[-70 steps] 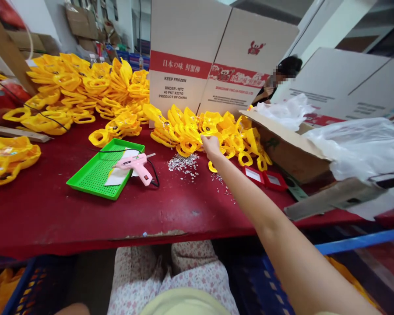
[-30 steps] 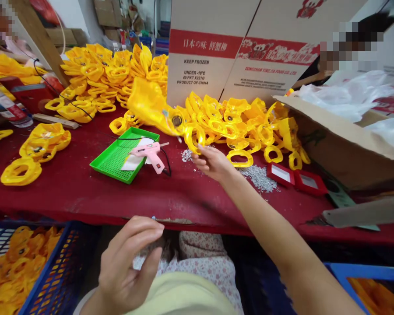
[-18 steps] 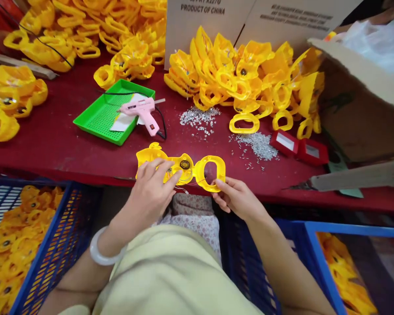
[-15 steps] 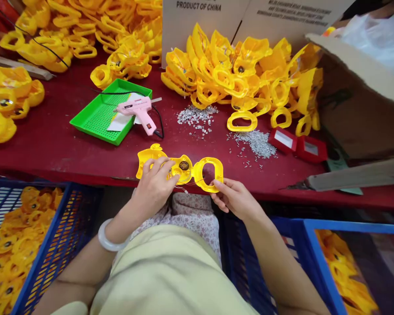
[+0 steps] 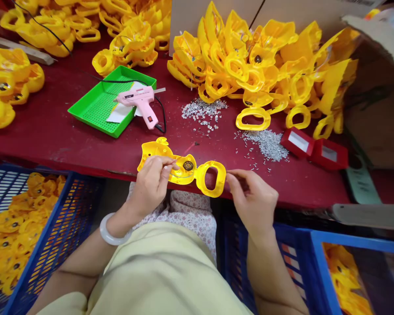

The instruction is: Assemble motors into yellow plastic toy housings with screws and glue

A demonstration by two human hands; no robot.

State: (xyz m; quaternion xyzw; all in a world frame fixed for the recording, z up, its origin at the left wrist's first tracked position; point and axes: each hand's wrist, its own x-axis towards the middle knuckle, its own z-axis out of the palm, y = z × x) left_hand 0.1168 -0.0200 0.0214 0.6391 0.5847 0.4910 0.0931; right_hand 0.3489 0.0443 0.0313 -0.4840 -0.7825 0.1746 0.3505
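Note:
A yellow plastic toy shell [image 5: 180, 175] lies hollow side up at the table's front edge, with a round dark speaker [image 5: 188, 165] in its middle part and an oval yellow ring [image 5: 201, 180] joined at its right end. My left hand [image 5: 153, 177] is over the shell's left part, thumb and forefinger pinched beside the speaker; a thin wire shows near the fingertips, but what they grip is unclear. At the ring's right edge, my right hand [image 5: 254, 197] has thumb and forefinger pinched together, their contents too small to see. A thin red wire [image 5: 190, 148] sticks out behind the shell.
Behind lie a green tray [image 5: 95, 124], a pink glue gun [image 5: 139, 100], silvery small parts [image 5: 205, 113], a heap of screws [image 5: 267, 144] and red boxes [image 5: 330, 154]. Yellow shells [image 5: 233, 65] pile up at the back. Blue crates [image 5: 61, 218] flank my lap.
My right hand has come off the ring's lower inner rim and moved right, its fingers now pinched. My left fingers have drawn into a pinch. A red wire now shows behind the shell.

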